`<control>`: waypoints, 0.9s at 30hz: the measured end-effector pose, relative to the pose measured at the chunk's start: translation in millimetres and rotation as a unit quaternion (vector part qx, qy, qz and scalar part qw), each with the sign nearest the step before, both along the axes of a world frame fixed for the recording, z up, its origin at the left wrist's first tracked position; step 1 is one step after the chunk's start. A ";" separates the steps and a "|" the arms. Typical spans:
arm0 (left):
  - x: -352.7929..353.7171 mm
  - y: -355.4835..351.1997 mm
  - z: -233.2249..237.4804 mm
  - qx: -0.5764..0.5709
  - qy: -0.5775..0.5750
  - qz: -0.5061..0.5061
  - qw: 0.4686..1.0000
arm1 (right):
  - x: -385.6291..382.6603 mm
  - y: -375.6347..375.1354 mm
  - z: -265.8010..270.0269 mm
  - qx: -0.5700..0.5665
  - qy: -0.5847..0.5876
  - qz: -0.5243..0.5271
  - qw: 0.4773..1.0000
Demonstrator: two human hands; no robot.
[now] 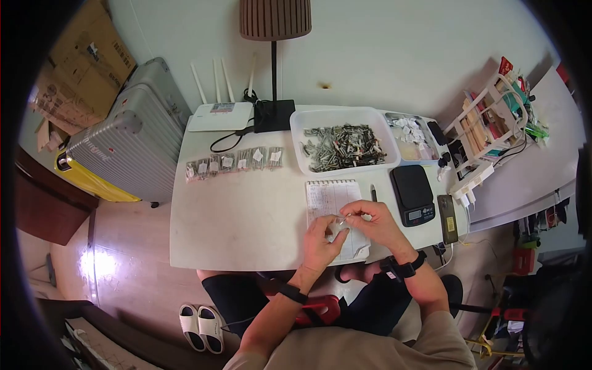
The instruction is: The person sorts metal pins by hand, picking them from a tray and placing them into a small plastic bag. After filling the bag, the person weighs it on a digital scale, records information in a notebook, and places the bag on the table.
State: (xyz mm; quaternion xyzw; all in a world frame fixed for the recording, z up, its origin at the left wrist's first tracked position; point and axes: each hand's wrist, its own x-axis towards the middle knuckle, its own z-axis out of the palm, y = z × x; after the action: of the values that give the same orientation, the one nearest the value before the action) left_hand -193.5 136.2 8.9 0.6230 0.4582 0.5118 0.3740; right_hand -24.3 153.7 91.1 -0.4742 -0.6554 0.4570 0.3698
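Note:
My left hand (320, 244) and my right hand (376, 225) meet over a spiral notepad (322, 195) with handwriting on it. Between their fingertips is a small clear plastic bag (337, 227); both hands pinch it near its top. What the bag contains is too small to make out. Just beyond my right hand lies a dark pen (373, 193). A black digital scale (412, 187) rests to the right of the notepad.
A white plastic bin (298, 154) of metal screw-like pieces stands behind the notepad, beside a tray (431, 137) with white paper slips. Several filled, labelled bags (242, 161) line the left back. A router (220, 117), lamp (275, 117) and phone-like device (448, 219) also occupy the table.

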 end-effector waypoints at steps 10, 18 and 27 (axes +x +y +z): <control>-0.8 0.2 2.2 0.012 -0.011 0.021 1.000 | -2.1 1.1 5.3 0.041 -0.115 0.014 0.992; -2.2 -0.6 7.2 -0.020 -0.007 -0.001 1.000 | 30.8 127.7 25.5 0.126 -0.232 -0.056 0.963; -4.1 0.9 6.6 -0.038 -0.021 -0.017 0.999 | 6.0 224.3 1.9 0.144 -0.403 0.049 0.902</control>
State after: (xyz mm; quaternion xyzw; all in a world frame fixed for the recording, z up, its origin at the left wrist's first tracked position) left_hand -197.6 137.1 15.5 0.6052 0.4585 0.5009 0.4155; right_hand -18.3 378.0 92.9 -0.5264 -0.8298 0.1448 0.1153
